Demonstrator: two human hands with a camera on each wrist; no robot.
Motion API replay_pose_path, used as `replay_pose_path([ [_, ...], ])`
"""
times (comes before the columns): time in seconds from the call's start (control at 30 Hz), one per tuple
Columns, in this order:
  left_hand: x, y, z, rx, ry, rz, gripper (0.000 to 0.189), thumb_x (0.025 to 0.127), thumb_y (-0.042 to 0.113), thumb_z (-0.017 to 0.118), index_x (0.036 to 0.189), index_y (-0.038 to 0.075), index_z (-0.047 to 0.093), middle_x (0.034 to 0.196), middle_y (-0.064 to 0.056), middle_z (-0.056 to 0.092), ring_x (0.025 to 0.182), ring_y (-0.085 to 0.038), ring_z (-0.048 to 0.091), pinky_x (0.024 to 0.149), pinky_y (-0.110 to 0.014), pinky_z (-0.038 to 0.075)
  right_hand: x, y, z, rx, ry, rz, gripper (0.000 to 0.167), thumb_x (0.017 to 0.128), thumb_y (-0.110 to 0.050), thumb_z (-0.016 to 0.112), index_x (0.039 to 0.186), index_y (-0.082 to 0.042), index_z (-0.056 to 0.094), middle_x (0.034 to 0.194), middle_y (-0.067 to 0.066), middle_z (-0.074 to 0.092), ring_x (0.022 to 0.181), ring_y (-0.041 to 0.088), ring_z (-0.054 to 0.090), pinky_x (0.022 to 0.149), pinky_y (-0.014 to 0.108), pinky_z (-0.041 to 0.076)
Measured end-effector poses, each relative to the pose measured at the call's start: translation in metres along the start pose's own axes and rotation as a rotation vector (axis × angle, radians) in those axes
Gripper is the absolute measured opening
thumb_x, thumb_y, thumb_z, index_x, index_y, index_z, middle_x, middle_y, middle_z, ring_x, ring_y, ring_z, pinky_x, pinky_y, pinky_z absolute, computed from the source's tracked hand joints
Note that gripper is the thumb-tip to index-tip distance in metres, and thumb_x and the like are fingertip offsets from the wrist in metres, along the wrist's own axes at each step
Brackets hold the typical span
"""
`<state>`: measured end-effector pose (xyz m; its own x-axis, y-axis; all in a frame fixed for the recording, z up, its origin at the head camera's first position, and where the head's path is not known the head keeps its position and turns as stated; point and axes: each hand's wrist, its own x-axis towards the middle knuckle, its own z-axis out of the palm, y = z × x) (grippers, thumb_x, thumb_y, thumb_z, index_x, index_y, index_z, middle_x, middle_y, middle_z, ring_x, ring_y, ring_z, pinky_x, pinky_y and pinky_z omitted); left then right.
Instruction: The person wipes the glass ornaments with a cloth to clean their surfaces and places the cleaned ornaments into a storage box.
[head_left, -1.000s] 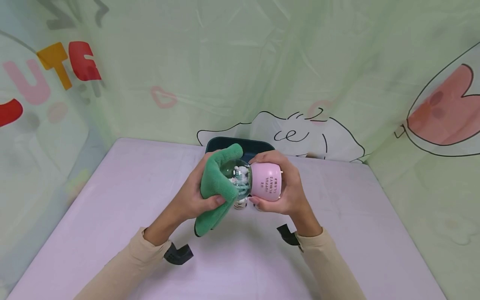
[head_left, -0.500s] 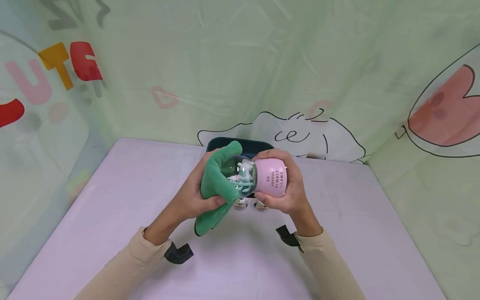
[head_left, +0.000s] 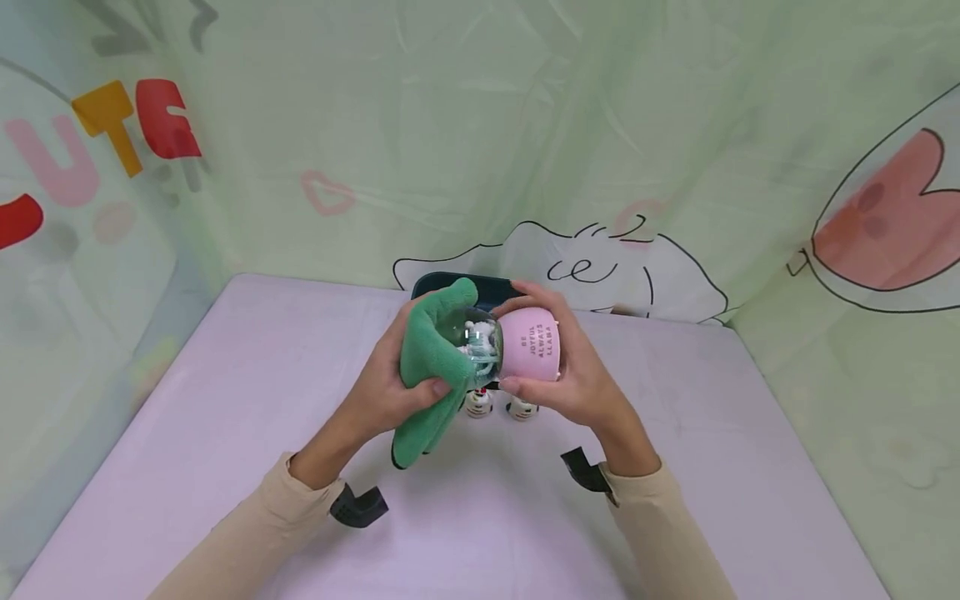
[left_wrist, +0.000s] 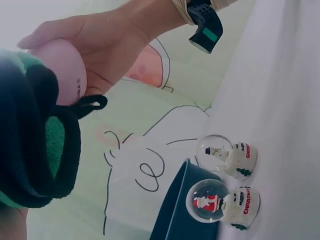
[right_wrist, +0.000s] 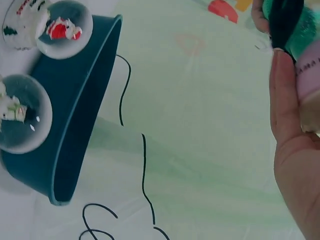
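Note:
A snow globe with a pink base (head_left: 531,345) lies sideways in the air between both hands, its clear dome to the left and small white figures inside. My right hand (head_left: 577,367) grips the base, which carries the words "be joyful always llama". My left hand (head_left: 390,379) holds a green cloth (head_left: 431,354) wrapped over the dome's end, thumb on the cloth's near side. The cloth hides part of the dome. In the left wrist view the cloth's dark edging and loop (left_wrist: 92,103) hang beside the pink base.
Two small Christmas snow globes, one with a red figure (left_wrist: 207,202) and one with a snowman (left_wrist: 216,152), stand upright on the table behind the hands. Beyond them sits a dark teal bin (head_left: 487,288) near the back wall. A pale cloth covers the table (head_left: 247,350).
The pink-based globe shifted right out of the cloth, then moved back left into it, turning a little in my right hand. My left hand with the cloth stays nearly in place.

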<state>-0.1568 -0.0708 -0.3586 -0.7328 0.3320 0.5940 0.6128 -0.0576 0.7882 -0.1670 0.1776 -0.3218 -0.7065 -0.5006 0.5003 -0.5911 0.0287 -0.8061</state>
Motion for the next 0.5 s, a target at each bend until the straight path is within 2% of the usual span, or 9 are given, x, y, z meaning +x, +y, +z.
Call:
replay_pose_path([
  [0.1,0.0,-0.001,-0.001,0.008,0.016,-0.01,0.094,0.085,0.067,0.067,0.152,0.01,0.036,0.134,-0.016,0.055,0.112,-0.03,0.057,0.091,-0.049,0.053,0.001,-0.002,-0.002,-0.029,-0.063,-0.016,0.113,0.07,0.011,0.085,0.159,-0.011,0.019,0.151,0.012,0.042,0.129,0.032,0.051,0.077,0.036,0.06],
  [0.2,0.0,-0.001,-0.002,0.016,0.033,-0.018,0.092,0.085,0.066,0.067,0.15,0.01,0.038,0.133,-0.016,0.055,0.112,-0.029,0.057,0.091,-0.049,0.053,0.002,-0.003,-0.003,-0.051,-0.116,-0.048,0.119,0.065,0.011,0.09,0.158,-0.008,0.017,0.16,0.01,0.029,0.141,0.032,0.044,0.087,0.036,0.059],
  [0.27,-0.001,-0.002,-0.003,0.013,0.043,-0.021,0.09,0.086,0.065,0.067,0.15,0.009,0.038,0.133,-0.016,0.054,0.113,-0.028,0.056,0.091,-0.047,0.053,0.003,-0.002,-0.004,-0.09,-0.141,-0.095,0.116,0.064,0.012,0.091,0.155,-0.005,0.021,0.162,0.012,0.023,0.146,0.034,0.039,0.093,0.035,0.057],
  [0.37,-0.001,-0.002,-0.004,0.003,0.057,-0.014,0.088,0.087,0.063,0.068,0.149,0.009,0.038,0.134,-0.017,0.054,0.113,-0.03,0.056,0.092,-0.044,0.052,0.004,0.002,-0.004,-0.197,-0.141,-0.215,0.103,0.067,0.009,0.09,0.149,-0.003,0.029,0.161,0.019,0.02,0.147,0.038,0.034,0.104,0.033,0.05],
  [0.5,0.0,-0.001,-0.004,-0.002,0.055,0.006,0.091,0.086,0.066,0.068,0.149,0.008,0.038,0.135,-0.017,0.053,0.113,-0.037,0.056,0.093,-0.041,0.052,0.008,0.007,-0.004,-0.272,-0.076,-0.363,0.075,0.076,-0.005,0.088,0.136,-0.004,0.043,0.147,0.029,0.032,0.139,0.042,0.04,0.106,0.035,0.047],
])
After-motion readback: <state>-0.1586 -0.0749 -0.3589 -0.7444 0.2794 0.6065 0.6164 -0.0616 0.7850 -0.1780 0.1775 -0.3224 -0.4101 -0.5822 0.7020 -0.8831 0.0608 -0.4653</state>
